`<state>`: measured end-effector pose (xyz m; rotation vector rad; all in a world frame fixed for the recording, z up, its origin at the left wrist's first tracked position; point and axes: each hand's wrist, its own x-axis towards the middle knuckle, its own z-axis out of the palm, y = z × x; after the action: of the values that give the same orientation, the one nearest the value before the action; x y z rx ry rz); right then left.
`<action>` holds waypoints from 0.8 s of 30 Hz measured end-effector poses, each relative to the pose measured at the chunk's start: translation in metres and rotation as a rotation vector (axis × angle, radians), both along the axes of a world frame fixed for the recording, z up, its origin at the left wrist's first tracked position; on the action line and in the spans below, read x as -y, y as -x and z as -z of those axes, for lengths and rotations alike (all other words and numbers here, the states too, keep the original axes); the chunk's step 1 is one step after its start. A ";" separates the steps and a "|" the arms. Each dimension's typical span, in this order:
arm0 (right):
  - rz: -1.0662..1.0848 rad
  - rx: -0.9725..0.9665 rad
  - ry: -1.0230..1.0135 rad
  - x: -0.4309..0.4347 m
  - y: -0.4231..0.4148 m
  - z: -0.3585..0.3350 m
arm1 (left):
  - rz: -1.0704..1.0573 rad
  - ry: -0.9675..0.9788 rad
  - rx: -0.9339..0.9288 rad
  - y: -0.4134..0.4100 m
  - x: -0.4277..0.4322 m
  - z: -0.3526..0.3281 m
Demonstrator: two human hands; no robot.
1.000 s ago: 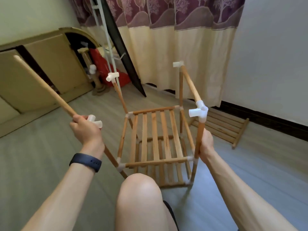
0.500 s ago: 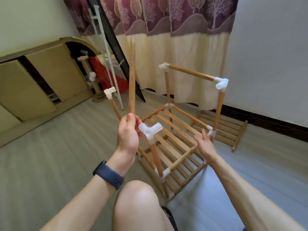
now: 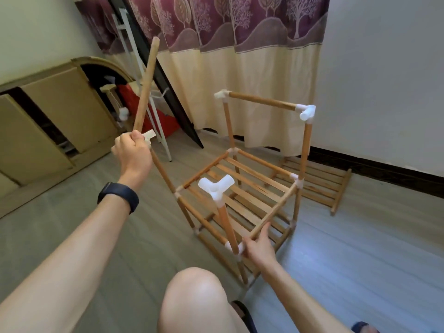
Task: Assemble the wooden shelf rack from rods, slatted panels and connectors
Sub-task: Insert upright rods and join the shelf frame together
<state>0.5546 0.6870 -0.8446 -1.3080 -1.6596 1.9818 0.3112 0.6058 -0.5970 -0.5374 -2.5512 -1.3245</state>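
The part-built wooden rack [image 3: 240,186] stands on the floor with two slatted shelves and four uprights. A top rod [image 3: 262,101] joins the two far white connectors. My left hand [image 3: 133,150] grips a loose wooden rod [image 3: 146,82] that points up and slightly right, right at the white connector [image 3: 149,135] on the left upright. The near upright carries a free three-way connector [image 3: 216,185]. My right hand [image 3: 258,246] holds the rack at its near corner joint, fingers round the shelf's side rod.
A spare slatted panel [image 3: 317,181] lies on the floor behind the rack by the wall. A curtain [image 3: 240,56] hangs behind. A beige cabinet [image 3: 55,116], a white metal frame [image 3: 134,75] and a red bag [image 3: 168,116] stand at the left. My bare knee [image 3: 197,296] is in front.
The rack has turned so a corner faces me. My left hand moved left and up with the rod, from the near connector to the left upright's connector. My right hand slid to the near corner.
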 end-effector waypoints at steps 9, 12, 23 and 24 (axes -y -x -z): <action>0.291 0.071 -0.068 -0.112 -0.039 -0.016 | 0.082 -0.172 0.220 -0.005 0.012 0.026; 0.485 0.075 -0.080 -0.115 -0.036 -0.026 | 0.154 -0.346 0.357 -0.029 -0.001 0.037; 0.229 0.099 -0.135 -0.110 -0.052 -0.042 | 0.081 -0.388 0.257 -0.059 -0.011 0.047; 0.198 0.094 -0.111 -0.114 -0.055 -0.046 | 0.098 -0.350 0.264 -0.057 -0.009 0.045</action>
<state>0.6100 0.8011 -0.7990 -1.4811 -1.5866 1.7156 0.3682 0.6152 -0.6416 -0.4470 -2.4244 -1.9413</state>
